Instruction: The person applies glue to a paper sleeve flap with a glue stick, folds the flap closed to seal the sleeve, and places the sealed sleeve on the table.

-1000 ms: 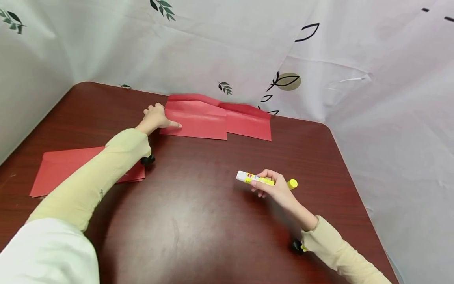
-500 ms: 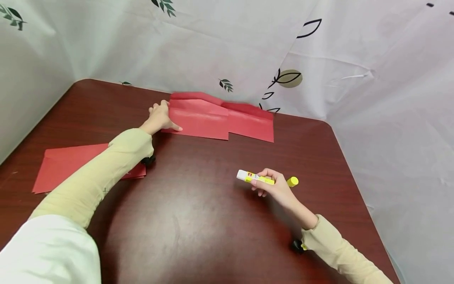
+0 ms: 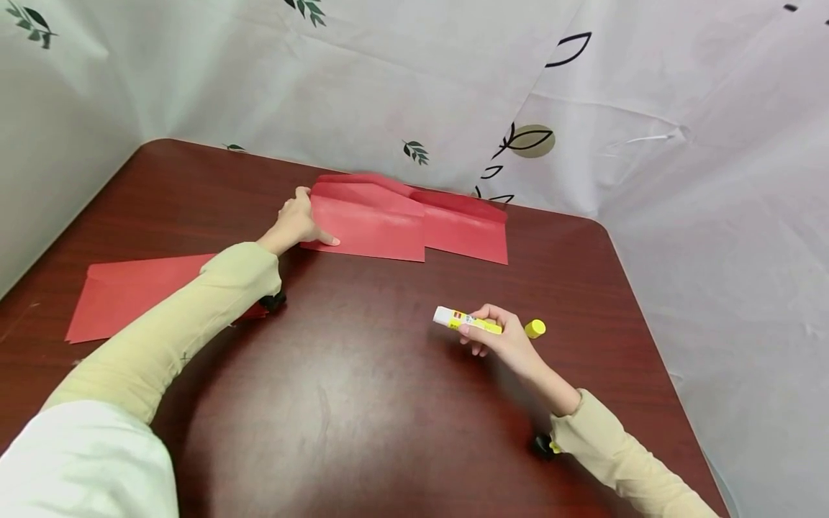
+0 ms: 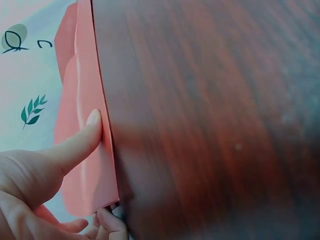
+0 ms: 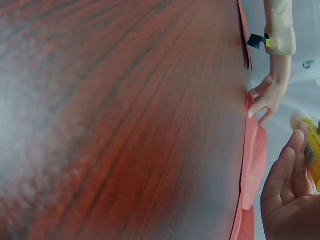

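My left hand (image 3: 298,221) pinches the left end of a red envelope (image 3: 382,226) at the back of the table. In the left wrist view its thumb (image 4: 90,130) lies on top of the paper, with the other fingers around the end edge. This envelope overlaps a second red envelope (image 3: 469,234) on its right; both have raised flaps toward the curtain. My right hand (image 3: 508,344) holds an uncapped yellow-and-white glue stick (image 3: 456,319) above the table, its white end pointing left. Only part of that glue stick (image 5: 314,150) shows in the right wrist view.
A yellow cap (image 3: 535,329) stands on the brown table (image 3: 363,403) just beyond my right hand. More red envelopes (image 3: 136,288) lie at the left, partly hidden under my left sleeve. A white leaf-patterned curtain (image 3: 363,86) borders the table's back and sides.
My left hand and the two back envelopes have shifted slightly toward me and to the right. My right hand keeps the glue stick in nearly the same place.
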Tool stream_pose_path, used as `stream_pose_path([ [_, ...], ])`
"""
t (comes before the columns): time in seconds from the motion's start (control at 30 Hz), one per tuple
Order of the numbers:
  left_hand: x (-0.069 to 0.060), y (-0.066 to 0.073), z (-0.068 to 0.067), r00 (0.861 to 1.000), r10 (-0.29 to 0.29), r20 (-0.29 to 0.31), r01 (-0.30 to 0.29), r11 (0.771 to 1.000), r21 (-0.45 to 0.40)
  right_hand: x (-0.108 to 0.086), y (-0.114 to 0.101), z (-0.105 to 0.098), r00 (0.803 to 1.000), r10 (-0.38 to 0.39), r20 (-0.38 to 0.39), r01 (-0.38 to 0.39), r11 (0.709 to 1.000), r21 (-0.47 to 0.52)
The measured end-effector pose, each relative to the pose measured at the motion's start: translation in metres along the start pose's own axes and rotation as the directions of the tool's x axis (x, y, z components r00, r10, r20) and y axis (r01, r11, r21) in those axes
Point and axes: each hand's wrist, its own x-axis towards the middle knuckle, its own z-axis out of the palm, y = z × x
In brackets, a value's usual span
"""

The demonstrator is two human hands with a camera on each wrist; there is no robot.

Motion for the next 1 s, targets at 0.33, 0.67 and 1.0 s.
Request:
stream_pose_path([
  [0.33, -0.003, -0.004, 0.000, 0.999, 0.022, -0.041, -0.022, 1.000, 0.000, 0.001, 0.001, 0.000, 1.000, -0.013, 0.000, 0.013, 1.000, 0.004],
  [0.67, -0.016, -0.014, -0.008, 0.990, 0.118, -0.082, -0.129, 0.980, -0.149, 0.001, -0.003, -0.003, 0.999, 0.004, -0.032, -0.003, 1.000, 0.025],
  [1.0, -0.047, -0.001, -0.014, 0.980, 0.201, 0.012, -0.169, 0.854, -0.493, 0.000, -0.006, -0.005, 0.999, 0.001, -0.047, 0.001, 0.999, 0.041],
])
